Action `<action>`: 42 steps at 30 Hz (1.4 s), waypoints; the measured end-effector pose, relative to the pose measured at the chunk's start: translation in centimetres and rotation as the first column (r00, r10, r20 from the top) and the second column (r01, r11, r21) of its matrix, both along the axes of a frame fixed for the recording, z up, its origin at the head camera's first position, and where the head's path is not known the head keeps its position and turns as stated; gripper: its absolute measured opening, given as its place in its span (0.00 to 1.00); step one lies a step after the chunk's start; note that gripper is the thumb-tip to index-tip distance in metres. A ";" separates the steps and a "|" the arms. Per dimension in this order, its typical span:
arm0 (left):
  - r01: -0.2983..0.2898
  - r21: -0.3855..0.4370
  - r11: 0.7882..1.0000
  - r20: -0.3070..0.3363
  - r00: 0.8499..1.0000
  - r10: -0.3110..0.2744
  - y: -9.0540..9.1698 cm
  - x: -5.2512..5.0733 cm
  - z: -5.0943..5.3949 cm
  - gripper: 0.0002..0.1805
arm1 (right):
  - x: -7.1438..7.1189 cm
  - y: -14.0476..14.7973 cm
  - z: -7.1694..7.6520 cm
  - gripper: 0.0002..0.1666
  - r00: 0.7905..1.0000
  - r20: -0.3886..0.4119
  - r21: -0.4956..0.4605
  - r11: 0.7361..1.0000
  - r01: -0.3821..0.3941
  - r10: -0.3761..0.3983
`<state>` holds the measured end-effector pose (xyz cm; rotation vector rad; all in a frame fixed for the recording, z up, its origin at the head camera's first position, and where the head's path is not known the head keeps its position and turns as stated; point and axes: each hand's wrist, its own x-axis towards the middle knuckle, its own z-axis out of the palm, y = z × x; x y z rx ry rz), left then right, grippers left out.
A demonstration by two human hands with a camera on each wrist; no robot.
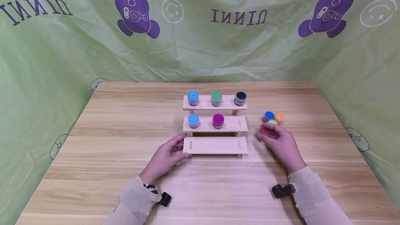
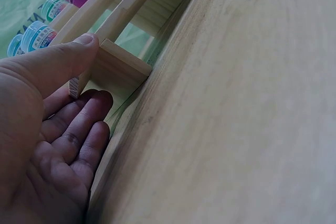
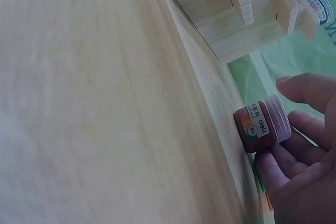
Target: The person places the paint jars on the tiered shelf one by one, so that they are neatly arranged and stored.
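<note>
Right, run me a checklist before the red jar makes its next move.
1. Red jar has its lid on: ok.
2. Red jar upright: ok, it looks upright in the right wrist view.
3. Right hand has a full grip: not ok, the thumb shows apart from the jar in the right wrist view.
4. Red jar free of the lime jar: cannot tell, the right hand hides the space between them.
5. Left hand on the front shelf: ok, it holds the left end.
6. Back shelf steady for its jars: ok, all three stand upright.
</note>
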<state>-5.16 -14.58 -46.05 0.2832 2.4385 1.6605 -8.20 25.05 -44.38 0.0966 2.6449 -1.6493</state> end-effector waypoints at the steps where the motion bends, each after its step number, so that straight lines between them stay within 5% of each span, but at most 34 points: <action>1: 0.000 -0.002 1.000 -0.001 1.000 0.000 0.0 0.0 0.0 0.39 | 0.0 0.0 0.0 0.33 1.000 0.003 0.006 1.000 0.000 0.000; 16: 0.006 0.001 1.000 -0.002 1.000 -0.006 -0.1 -0.2 -0.2 0.39 | 0.0 0.0 -0.3 0.34 1.000 0.021 0.097 0.995 0.000 -0.002; 42: 0.015 0.008 1.000 -0.006 1.000 -0.015 0.0 -0.2 -0.4 0.39 | 0.3 -0.1 -0.7 0.34 0.998 0.023 0.123 0.991 0.060 -0.064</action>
